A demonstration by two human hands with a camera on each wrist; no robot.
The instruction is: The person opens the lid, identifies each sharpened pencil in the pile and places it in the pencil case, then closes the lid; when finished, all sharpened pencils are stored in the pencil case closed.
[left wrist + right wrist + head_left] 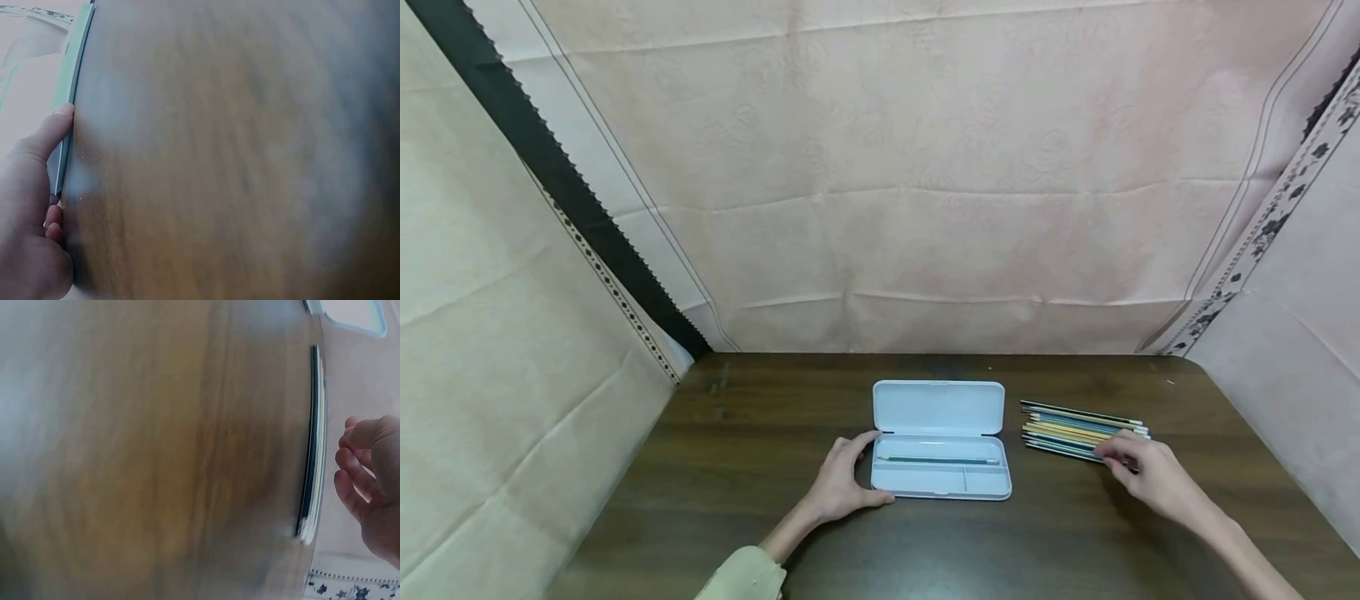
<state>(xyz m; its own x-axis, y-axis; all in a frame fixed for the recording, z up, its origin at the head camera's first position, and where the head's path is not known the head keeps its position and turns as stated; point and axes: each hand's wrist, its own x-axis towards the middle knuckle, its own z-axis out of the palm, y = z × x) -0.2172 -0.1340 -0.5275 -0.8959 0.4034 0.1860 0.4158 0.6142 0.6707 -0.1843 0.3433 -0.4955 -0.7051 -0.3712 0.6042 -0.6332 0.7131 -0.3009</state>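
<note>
A light blue pencil case [938, 408] lies with its lid raised on the wooden table. One green pencil [938, 460] rests in its upper, long compartment. My left hand [842, 483] grips the case's left end, thumb at the front edge and fingers at the back corner; the left wrist view shows the thumb [59, 119] against the rim. To the right lies a row of pencils [1063, 429], dark green, yellow and blue. Over their right end hovers my right hand [1150, 471], fingers loosely bent, holding nothing; in the right wrist view its fingers [353, 481] are apart from the pencils.
A small divider splits the case's front compartment [917, 479]. Pale patterned cloth [925, 183] hangs behind the brown table [760, 417] and along both sides, with a black strip [587, 200] at the left corner.
</note>
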